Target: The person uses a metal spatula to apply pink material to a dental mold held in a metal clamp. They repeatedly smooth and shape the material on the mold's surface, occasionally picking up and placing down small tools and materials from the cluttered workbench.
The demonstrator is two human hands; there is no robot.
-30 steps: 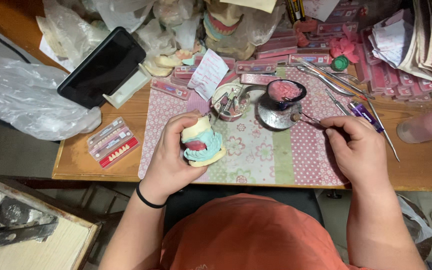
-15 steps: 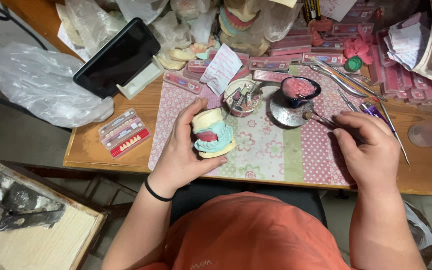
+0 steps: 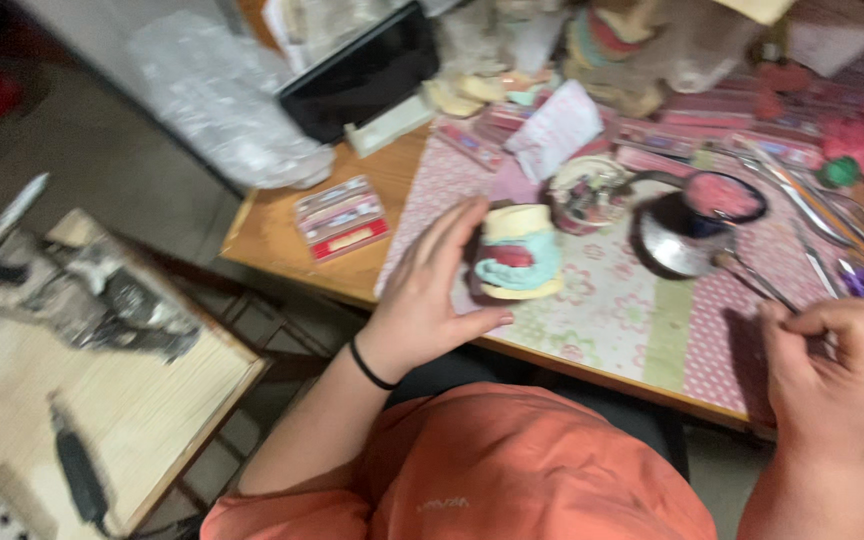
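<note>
Fingers of the left hand [image 3: 432, 300] are wrapped around a cream-and-teal dental cast [image 3: 517, 252] at frame centre, tilted for viewing; the right hand [image 3: 837, 370], lower right, is clenched on a thin metal instrument [image 3: 752, 280], its tip beside the pink-filled bowl [image 3: 717, 200].

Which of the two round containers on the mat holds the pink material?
The dark bowl nearer the right hand, its top filled with pink. The pale dish beside the dental cast holds mixed bits instead.

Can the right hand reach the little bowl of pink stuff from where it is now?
Probably yes. The right hand holds a thin metal tool whose tip already lies beside the bowl, and only bare patterned mat lies between them.
</note>
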